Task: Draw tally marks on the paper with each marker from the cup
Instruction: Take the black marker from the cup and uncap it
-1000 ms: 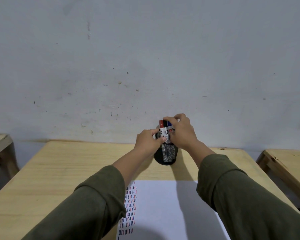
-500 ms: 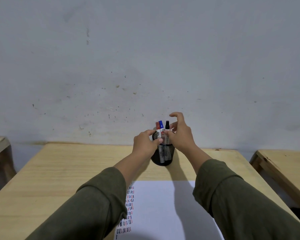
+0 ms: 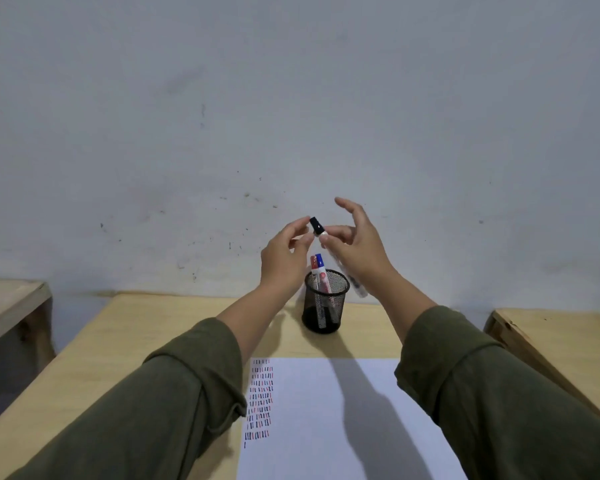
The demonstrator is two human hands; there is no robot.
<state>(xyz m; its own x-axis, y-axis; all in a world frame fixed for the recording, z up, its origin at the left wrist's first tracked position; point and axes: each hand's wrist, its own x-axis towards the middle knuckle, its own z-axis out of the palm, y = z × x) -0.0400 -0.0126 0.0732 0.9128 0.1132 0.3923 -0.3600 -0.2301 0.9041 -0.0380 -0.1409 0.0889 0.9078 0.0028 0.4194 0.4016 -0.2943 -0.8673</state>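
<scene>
A black mesh cup (image 3: 325, 303) stands on the wooden table (image 3: 153, 341) behind a white paper (image 3: 326, 427). A red-capped marker (image 3: 313, 268) and a blue-capped marker (image 3: 320, 266) stick out of the cup. My right hand (image 3: 355, 247) holds a black-capped marker (image 3: 317, 226) lifted above the cup, its white body running down behind the hand. My left hand (image 3: 284, 258) hovers beside the black cap, fingertips close to it; whether they touch I cannot tell. Rows of black, red and blue tally marks (image 3: 260, 400) fill the paper's left edge.
A grey wall (image 3: 291, 116) rises right behind the table. Another wooden table (image 3: 551, 341) stands to the right across a narrow gap, and a third wooden surface (image 3: 7, 303) sits at the left. My green sleeves cover the table's near part.
My right hand has pulled the black-capped marker up out of the cup. My left hand has let go of the cup and risen to the marker's cap.
</scene>
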